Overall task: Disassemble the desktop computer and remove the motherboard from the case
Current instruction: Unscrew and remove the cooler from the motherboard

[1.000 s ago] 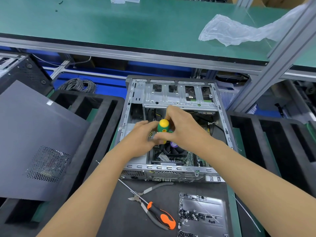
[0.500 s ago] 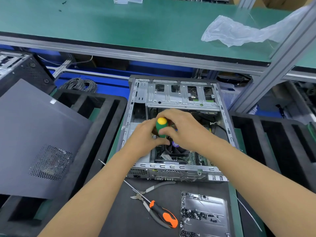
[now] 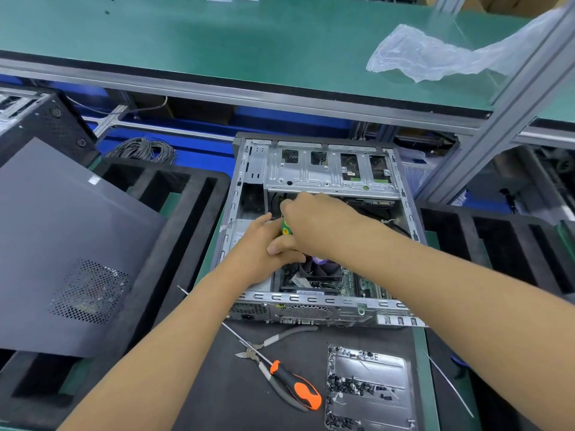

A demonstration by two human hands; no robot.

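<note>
Case lay open so you could reach in: your right hand gripped the screwdriver; your left hand, fingers curled, steadied its shaft.

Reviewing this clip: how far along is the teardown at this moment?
Done: the side panel is off and lies left of the open case, and loose screws sit in the metal tray. In hand: the right hand grips the green screwdriver inside the case, the left hand beside it. Left: the motherboard and its cooler fan are still inside.
</note>
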